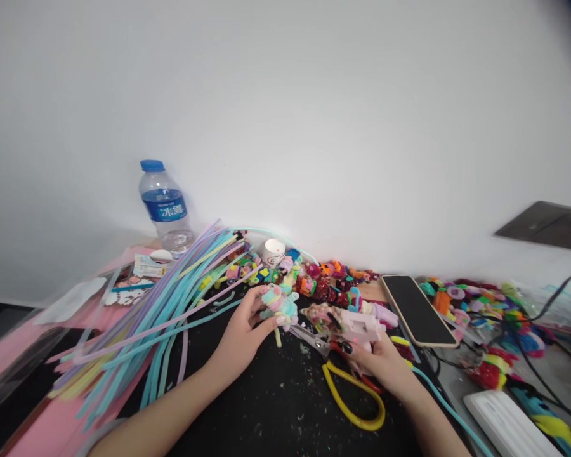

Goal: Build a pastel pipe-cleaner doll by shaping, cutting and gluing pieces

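Observation:
My left hand [245, 327] pinches a small pastel figure [280, 304] of pink, mint and yellow pipe cleaners between thumb and fingers. My right hand [383, 362] is wrapped round a pale pink hot glue gun [361, 325], its crusted front end aimed left at the figure, a short gap apart. A small red light shows on its side. Under the glue gun lie scissors [352, 397] with yellow and red handles, blades towards the figure. The right fingers are partly hidden behind the gun. A yellowish stub [278, 337] hangs below the figure.
Long pastel pipe cleaners [171, 311] lie in a bundle on the left, beside a water bottle [164, 206]. Colourful pipe-cleaner pieces [323, 285] line the wall around a white paper cup [273, 252]. A phone [419, 311], cables and a white power strip [507, 422] are on the right.

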### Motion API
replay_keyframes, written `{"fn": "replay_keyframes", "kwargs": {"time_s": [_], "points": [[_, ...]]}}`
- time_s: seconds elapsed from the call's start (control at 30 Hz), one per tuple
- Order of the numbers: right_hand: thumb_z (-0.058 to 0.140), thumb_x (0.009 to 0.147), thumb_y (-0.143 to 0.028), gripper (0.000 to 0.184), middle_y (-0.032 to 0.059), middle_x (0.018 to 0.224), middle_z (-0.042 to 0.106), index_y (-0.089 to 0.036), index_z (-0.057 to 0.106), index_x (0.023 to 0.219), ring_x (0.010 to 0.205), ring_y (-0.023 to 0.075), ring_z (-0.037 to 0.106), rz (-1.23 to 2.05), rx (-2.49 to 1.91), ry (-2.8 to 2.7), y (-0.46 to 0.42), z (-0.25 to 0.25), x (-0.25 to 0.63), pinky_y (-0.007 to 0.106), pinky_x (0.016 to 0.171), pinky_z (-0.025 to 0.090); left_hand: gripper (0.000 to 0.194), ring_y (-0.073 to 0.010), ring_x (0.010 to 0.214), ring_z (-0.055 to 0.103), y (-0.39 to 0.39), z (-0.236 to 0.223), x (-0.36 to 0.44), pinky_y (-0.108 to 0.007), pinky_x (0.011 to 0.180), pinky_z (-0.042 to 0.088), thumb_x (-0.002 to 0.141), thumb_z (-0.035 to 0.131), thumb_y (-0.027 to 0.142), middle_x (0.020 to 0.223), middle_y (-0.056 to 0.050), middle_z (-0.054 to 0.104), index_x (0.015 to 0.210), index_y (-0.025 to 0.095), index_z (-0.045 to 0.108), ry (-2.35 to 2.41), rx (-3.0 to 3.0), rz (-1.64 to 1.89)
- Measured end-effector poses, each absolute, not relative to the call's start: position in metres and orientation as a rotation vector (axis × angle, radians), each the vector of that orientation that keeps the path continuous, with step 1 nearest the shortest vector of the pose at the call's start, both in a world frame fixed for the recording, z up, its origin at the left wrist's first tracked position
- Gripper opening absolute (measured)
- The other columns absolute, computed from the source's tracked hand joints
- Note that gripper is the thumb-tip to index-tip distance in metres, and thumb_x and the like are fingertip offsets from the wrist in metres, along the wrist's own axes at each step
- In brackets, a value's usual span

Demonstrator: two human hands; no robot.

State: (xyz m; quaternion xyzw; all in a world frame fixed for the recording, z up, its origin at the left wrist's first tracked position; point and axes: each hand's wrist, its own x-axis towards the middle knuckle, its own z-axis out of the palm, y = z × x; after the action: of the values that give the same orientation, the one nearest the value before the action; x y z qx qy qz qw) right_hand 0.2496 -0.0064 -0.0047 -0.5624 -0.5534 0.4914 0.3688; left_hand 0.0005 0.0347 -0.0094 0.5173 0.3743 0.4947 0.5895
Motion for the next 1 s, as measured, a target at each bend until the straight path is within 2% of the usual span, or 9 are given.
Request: {"fn": "replay_keyframes", "kwargs": {"time_s": [0.23, 0.43, 0.7, 1.0], "points": [[0.064, 0.067, -0.053, 0.047, -0.0075, 0.047, 0.045, -0.017, 0.048, 0.093, 0.039, 0.0061, 0.035, 1.344, -1.415, -1.352, -0.0082, -0.0044, 0.2444, 0.019, 0.038, 0.025, 0.038, -0.0210, 0.107, 0.054, 0.0351, -0.0104, 0.0003, -0.033, 0.092, 0.040, 0.076, 0.060, 0.019, 0.118, -0.006, 0.058, 0.109, 0.023, 0.042, 0.898, 1.197, 1.139], [0.060, 0.069, -0.056, 0.041, -0.0076, 0.045, 0.041, -0.017, 0.048, 0.078, 0.038, 0.0064, 0.035, 1.353, -1.403, -1.459, -0.0054, -0.0061, 0.2463, 0.019, 0.038, 0.028, 0.038, -0.0201, 0.105, 0.056, 0.0340, -0.0085, 0.0007, -0.032, 0.091, 0.041, 0.074, 0.060, 0.019, 0.116, -0.006, 0.059, 0.108, 0.023, 0.042, 0.921, 1.216, 1.119], [0.059, 0.070, -0.056, 0.045, -0.0063, 0.051, 0.044, -0.017, 0.050, 0.091, 0.040, 0.0068, 0.035, 1.333, -1.436, -1.481, -0.0070, -0.0002, 0.2437, 0.020, 0.038, 0.030, 0.037, -0.0210, 0.105, 0.056, 0.0316, -0.0053, 0.0003, -0.032, 0.091, 0.042, 0.074, 0.060, 0.019, 0.115, -0.006, 0.059, 0.107, 0.023, 0.043, 0.935, 1.251, 1.105], [0.060, 0.072, -0.050, 0.040, -0.0071, 0.047, 0.041, -0.016, 0.056, 0.092, 0.037, 0.0067, 0.033, 1.330, -1.395, -1.485, -0.0071, 0.0007, 0.2430, 0.019, 0.036, 0.028, 0.037, -0.0230, 0.105, 0.055, 0.0316, -0.0054, 0.0001, -0.035, 0.091, 0.041, 0.074, 0.060, 0.019, 0.115, -0.007, 0.059, 0.107, 0.022, 0.044, 0.922, 1.255, 1.098]]}}
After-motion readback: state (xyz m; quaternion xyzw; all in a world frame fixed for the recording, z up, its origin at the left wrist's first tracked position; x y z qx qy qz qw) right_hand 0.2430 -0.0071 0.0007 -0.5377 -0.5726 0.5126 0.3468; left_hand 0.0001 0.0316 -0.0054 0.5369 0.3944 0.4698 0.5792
